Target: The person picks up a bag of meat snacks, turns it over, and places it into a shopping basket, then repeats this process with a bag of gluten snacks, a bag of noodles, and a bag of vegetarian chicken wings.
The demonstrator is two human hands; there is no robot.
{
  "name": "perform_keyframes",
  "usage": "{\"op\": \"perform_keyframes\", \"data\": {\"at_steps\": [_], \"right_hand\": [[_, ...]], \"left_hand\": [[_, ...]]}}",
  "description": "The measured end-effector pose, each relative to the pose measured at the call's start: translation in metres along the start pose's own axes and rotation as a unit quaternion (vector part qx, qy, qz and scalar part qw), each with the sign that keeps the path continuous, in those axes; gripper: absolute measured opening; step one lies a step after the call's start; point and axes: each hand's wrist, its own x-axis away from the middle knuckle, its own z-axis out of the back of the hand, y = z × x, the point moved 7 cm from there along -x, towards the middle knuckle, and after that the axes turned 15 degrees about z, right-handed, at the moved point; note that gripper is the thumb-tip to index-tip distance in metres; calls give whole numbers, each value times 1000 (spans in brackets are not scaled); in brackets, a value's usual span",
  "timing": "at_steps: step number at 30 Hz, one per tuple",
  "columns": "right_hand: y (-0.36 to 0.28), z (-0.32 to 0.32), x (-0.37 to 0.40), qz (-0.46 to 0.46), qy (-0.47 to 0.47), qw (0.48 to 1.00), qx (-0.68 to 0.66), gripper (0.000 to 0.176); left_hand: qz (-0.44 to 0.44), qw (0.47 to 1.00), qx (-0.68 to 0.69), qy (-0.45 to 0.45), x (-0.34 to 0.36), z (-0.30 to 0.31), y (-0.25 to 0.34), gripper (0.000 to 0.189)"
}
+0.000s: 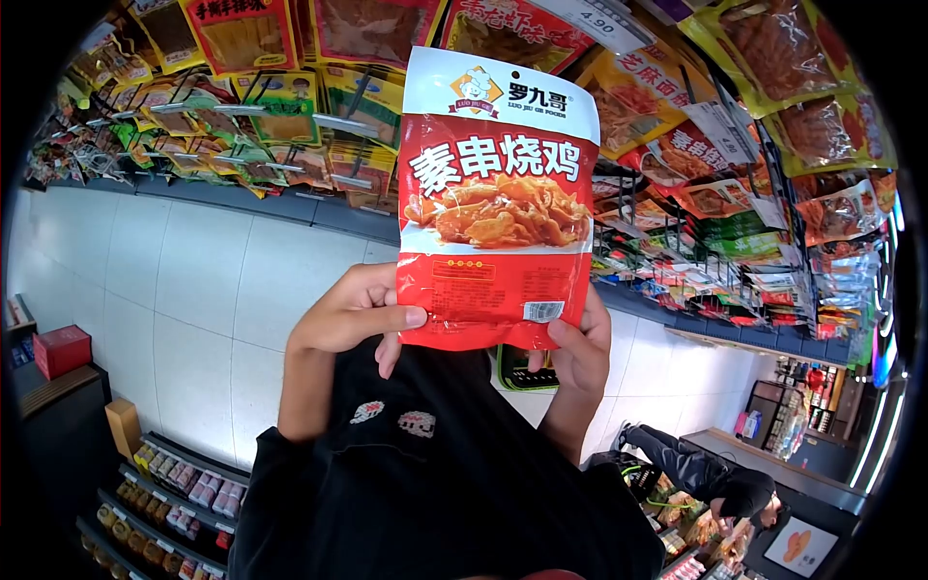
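A red and white snack packet (498,208) with a food picture is held up upright, its printed front facing the camera. My left hand (358,314) pinches its lower left edge, with the thumb lying on the front. At the lower right corner, my right hand (582,343) grips the packet between thumb and fingers. Part of the fingers of both hands is hidden behind the packet.
Hanging snack packets (280,106) fill the rack behind, with price tags (594,19) on hooks. Part of a green basket (517,372) shows below the packet. Shelves of jars (164,498) stand at lower left. Another person (706,474) is at lower right, beside produce.
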Motion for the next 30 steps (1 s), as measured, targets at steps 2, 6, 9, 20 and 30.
{"op": "perform_keyframes", "data": {"at_steps": [2,6,9,20,30], "right_hand": [[-1,-1,-1,0,-3,1000,-1,53],[0,-2,-4,-4,-11,1000,-4,54],[3,-2,-6,-9,-14,1000,5,61],[2,-7,-10,-17,2,1000,-1,53],[5,-4,-10,-28,-13,999,9,51]], "left_hand": [[2,1000,-4,1,0,1,-1,26],[4,1000,3,-4,0,2,1,26],[4,1000,6,1,1,2,2,26],[18,999,14,23,-2,5,4,24],[23,999,-13,45,-3,11,3,24]]}}
